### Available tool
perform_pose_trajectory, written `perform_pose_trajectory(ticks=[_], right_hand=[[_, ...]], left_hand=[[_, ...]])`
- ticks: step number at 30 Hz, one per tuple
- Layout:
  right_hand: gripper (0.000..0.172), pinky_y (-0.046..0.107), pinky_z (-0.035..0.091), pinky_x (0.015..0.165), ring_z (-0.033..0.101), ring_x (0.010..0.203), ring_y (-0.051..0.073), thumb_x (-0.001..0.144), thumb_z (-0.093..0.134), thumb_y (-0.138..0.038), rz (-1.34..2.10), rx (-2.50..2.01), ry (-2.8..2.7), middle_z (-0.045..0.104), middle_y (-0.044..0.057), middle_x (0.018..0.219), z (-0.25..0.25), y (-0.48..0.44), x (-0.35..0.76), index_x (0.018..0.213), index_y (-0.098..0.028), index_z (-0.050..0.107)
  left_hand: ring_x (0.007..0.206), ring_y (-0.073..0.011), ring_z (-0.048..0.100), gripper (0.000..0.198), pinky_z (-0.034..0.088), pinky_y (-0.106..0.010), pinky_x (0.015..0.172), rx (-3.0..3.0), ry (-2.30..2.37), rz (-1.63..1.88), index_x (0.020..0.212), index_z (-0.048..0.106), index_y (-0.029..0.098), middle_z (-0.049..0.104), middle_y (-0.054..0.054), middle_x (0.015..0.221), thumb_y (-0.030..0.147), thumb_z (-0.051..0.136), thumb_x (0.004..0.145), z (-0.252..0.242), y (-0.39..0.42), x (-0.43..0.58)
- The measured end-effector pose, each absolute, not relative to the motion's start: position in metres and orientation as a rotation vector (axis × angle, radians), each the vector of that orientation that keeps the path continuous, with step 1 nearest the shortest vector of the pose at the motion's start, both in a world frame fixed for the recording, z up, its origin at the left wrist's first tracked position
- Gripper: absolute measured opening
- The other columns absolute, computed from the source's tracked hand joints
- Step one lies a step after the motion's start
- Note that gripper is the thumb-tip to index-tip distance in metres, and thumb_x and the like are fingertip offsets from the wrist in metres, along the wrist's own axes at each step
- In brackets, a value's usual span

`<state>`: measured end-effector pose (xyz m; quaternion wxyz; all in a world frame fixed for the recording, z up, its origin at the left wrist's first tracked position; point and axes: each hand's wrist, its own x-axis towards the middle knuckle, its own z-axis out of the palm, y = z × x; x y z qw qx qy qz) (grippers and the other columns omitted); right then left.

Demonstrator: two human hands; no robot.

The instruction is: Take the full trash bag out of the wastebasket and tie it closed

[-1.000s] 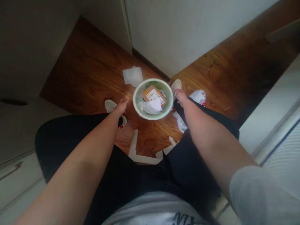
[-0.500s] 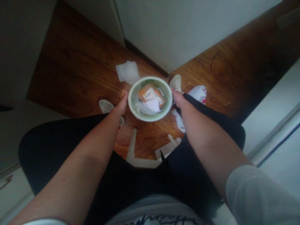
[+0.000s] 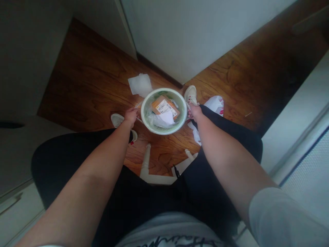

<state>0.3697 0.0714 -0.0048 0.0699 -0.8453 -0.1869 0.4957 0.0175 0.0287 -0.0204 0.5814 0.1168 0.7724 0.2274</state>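
Note:
A pale, round plastic basket [image 3: 164, 131] is between my feet. It holds a brown cardboard piece [image 3: 157, 103] with a printed shipping label, crumpled clear plastic [image 3: 155, 120] and a white paper piece [image 3: 167, 117]. At its left side, my left hand [image 3: 131, 115] is closed on a thin, pale handle that reaches out from the rim. My right hand [image 3: 194, 112] is closed at the opposite side, apparently on a matching handle; its fingertips are partly hidden.
A white sheet [image 3: 141, 84] lies on the wooden floor [image 3: 84, 82] beyond the basket. White plastic bags [image 3: 215, 104] lie near my right shoe [image 3: 190, 94]. White stool legs [image 3: 146, 159] show below me. A pale wall corner [image 3: 180, 58] stands ahead.
My left hand has moved outward from the basket's rim and closed, and a thin handle now shows between hand and rim. My right hand has shifted slightly down. The basket's contents look the same.

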Motion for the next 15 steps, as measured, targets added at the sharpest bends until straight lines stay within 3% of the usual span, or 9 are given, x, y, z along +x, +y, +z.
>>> perform_pose_trajectory(ticks=[3,6,11,15], right_hand=[[0.067,0.025,0.043,0.053,0.056,0.052,0.016,0.123,0.038,-0.058,1.551,-2.613,-0.539,0.057,0.003,0.061,0.006,0.060,0.369,0.072,-0.020,0.057],[0.069,0.026,0.047,0.064,0.060,0.057,0.016,0.124,0.035,-0.059,1.643,-2.575,-0.580,0.061,0.003,0.064,0.021,0.051,0.368,0.073,-0.019,0.057],[0.048,0.028,0.052,0.078,0.063,0.062,0.015,0.124,0.047,-0.041,1.775,-2.436,-0.577,0.057,-0.002,0.060,0.048,0.039,0.363,0.081,-0.019,0.056],[0.035,0.025,0.052,0.072,0.062,0.059,0.014,0.117,0.057,-0.021,1.775,-2.335,-0.619,0.056,-0.004,0.059,0.062,0.030,0.354,0.082,-0.018,0.056]], left_hand=[[0.053,-0.0133,0.054,0.024,0.041,-0.022,0.053,0.298,1.794,0.488,0.070,0.055,0.021,0.053,0.002,0.058,0.025,0.065,0.092,-0.009,0.022,0.014],[0.055,-0.0145,0.057,0.022,0.045,-0.023,0.057,0.316,1.769,0.433,0.070,0.057,0.020,0.056,0.001,0.058,0.027,0.066,0.090,0.001,0.010,0.015],[0.063,-0.0169,0.064,0.019,0.051,-0.026,0.065,0.371,1.708,0.407,0.078,0.061,0.020,0.064,-0.001,0.066,0.034,0.065,0.090,0.014,-0.003,0.020],[0.066,-0.0170,0.064,0.016,0.048,-0.025,0.064,0.438,1.692,0.430,0.079,0.061,0.021,0.065,-0.002,0.068,0.033,0.066,0.087,0.021,0.001,0.022]])
